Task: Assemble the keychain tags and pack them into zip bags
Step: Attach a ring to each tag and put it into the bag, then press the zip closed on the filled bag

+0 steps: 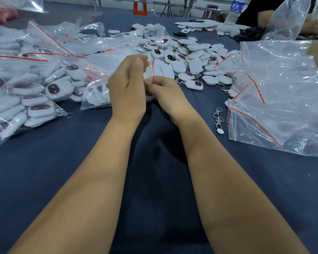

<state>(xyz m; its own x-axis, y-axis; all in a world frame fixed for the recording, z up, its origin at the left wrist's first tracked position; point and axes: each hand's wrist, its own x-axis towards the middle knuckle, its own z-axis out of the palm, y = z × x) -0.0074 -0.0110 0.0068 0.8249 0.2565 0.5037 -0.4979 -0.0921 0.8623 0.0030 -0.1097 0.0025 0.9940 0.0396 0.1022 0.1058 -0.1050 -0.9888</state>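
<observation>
Both hands meet at the middle of the table around a small clear zip bag (155,69) with a red seal strip. My left hand (128,87) stands upright with fingers curled round the bag's left side. My right hand (165,94) pinches the bag near its lower edge. White tags show inside the bag. Behind the hands lies a heap of loose white keychain tags (191,57), some with dark oval faces and metal clasps.
Filled zip bags (26,92) pile up on the left. Empty clear zip bags (279,99) lie on the right. Loose metal clasps (218,119) sit beside them. A water bottle (234,11) and another person's arm (264,17) are at the far right.
</observation>
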